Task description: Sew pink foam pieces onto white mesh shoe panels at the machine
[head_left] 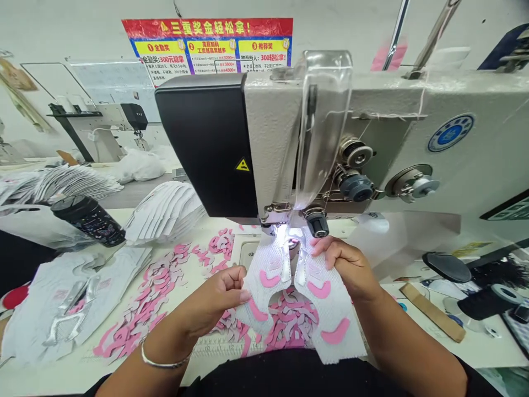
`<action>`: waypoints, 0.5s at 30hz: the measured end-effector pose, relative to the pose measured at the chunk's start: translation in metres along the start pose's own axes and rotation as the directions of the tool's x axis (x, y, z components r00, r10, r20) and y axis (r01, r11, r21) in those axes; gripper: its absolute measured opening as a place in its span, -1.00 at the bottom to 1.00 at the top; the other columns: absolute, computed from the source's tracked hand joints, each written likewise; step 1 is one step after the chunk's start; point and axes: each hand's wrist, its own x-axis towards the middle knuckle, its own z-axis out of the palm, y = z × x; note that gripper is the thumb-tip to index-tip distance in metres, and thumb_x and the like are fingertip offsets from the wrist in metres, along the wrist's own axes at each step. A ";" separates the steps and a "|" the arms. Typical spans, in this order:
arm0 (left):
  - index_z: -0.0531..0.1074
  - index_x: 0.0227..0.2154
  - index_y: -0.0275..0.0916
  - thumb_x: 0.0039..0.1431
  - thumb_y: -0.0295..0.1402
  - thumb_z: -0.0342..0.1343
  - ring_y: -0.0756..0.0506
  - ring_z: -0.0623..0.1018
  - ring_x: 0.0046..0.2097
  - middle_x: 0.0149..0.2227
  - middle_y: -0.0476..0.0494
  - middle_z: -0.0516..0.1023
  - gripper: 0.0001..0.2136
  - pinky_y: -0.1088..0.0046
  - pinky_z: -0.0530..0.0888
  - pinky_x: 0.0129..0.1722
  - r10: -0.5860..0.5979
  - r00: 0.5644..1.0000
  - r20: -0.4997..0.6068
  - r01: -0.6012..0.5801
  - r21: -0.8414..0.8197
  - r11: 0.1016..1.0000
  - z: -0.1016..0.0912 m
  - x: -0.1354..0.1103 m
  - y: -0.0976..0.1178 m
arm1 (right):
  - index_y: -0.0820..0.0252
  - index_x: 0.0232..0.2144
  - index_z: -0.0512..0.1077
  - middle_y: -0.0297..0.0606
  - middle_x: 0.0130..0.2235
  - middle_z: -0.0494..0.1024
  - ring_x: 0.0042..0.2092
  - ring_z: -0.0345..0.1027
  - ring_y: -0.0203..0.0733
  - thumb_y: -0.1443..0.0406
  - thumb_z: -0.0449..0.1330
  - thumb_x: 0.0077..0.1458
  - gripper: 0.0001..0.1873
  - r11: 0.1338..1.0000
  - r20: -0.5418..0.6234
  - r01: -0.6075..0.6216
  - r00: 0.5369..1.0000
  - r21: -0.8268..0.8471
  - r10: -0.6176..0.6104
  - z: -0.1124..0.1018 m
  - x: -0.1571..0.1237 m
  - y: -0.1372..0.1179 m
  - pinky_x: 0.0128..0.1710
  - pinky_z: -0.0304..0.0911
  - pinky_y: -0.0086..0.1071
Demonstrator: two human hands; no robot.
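A white mesh fabric piece (pixel 264 259) with curved pink patches and silver strips lies under the lit needle area of the sewing machine (pixel 273 143). My left hand (pixel 226 291) pinches its left edge between thumb and fingers. On the other side, my right hand (pixel 341 262) grips the upper right edge, close below the machine's head. The fabric's far end is partly hidden under the presser area. Beneath and left of it, many small pink and white cut pieces (pixel 157 292) are scattered on the table.
At the left lie stacked white fabric pieces (pixel 165 212), a silver-trimmed stack (pixel 45 298) and a dark patterned tumbler (pixel 88 220). A black thread spool (pixel 490 301) and a brown strip (pixel 432 312) lie at the right. Another sewing machine (pixel 109 129) stands behind.
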 end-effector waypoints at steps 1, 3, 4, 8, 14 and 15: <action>0.38 -0.40 -0.23 0.01 -0.29 0.33 -0.04 0.48 -0.32 -0.36 -0.06 0.50 -0.77 0.47 0.39 -0.33 0.009 1.000 0.007 -0.010 0.014 1.000 0.000 -0.001 -0.001 | 0.08 -0.57 0.42 -0.31 -0.21 0.52 0.05 0.35 -0.09 0.48 0.17 0.07 -0.74 1.000 -0.011 -0.023 1.000 0.009 0.023 -0.001 -0.002 0.001 0.10 0.22 -0.16; 0.35 -0.43 -0.23 0.02 -0.27 0.32 0.01 0.41 -0.39 -0.43 0.00 0.44 -0.76 0.50 0.32 -0.39 0.014 0.999 0.040 -0.017 0.074 0.997 -0.003 -0.004 0.001 | 0.08 -0.57 0.43 -0.30 -0.15 0.51 0.08 0.32 -0.08 0.47 0.19 0.05 -0.76 0.998 -0.041 -0.067 0.997 0.003 0.067 -0.002 -0.005 0.005 0.08 0.22 -0.19; 0.36 -0.42 -0.23 0.03 -0.25 0.30 0.02 0.40 -0.40 -0.44 0.00 0.43 -0.77 0.50 0.32 -0.39 0.013 0.998 0.056 -0.021 0.132 0.991 -0.008 -0.005 0.004 | 0.07 -0.56 0.45 -0.30 -0.12 0.51 0.08 0.32 -0.08 0.46 0.20 0.03 -0.78 0.996 -0.077 -0.084 0.994 0.001 0.083 -0.003 -0.007 0.007 0.07 0.23 -0.20; 0.44 -0.34 -0.20 0.12 -0.17 0.16 -0.07 0.47 -0.31 -0.34 -0.08 0.52 -0.80 0.41 0.37 -0.29 0.144 0.941 -0.307 0.071 0.592 0.803 -0.049 -0.014 0.023 | 0.03 -0.40 0.52 -0.29 -0.08 0.49 0.03 0.34 -0.08 0.37 0.25 -0.07 -0.86 0.984 -0.350 -0.152 0.920 0.089 0.173 -0.012 -0.018 0.024 -0.01 0.27 -0.22; 0.47 -0.35 -0.19 0.12 -0.18 0.02 -0.13 0.47 -0.41 -0.43 -0.09 0.53 -0.78 0.37 0.25 -0.44 0.312 0.583 -0.750 0.619 0.659 0.427 -0.115 -0.037 0.025 | 0.10 -0.45 0.50 -0.34 -0.36 0.51 -0.29 0.40 -0.23 0.28 0.29 -0.17 -0.89 0.906 -0.529 -0.411 0.749 0.103 0.400 -0.026 -0.031 0.050 -0.28 0.33 -0.36; 0.47 -0.39 -0.18 0.09 -0.20 0.05 -0.12 0.47 -0.42 -0.46 -0.07 0.53 -0.81 0.38 0.25 -0.44 0.280 0.611 -0.741 0.624 0.668 0.406 -0.118 -0.039 0.019 | 0.11 -0.46 0.50 -0.34 -0.38 0.51 -0.33 0.39 -0.24 0.28 0.29 -0.17 -0.89 0.902 -0.524 -0.423 0.751 0.085 0.401 -0.026 -0.031 0.052 -0.33 0.33 -0.37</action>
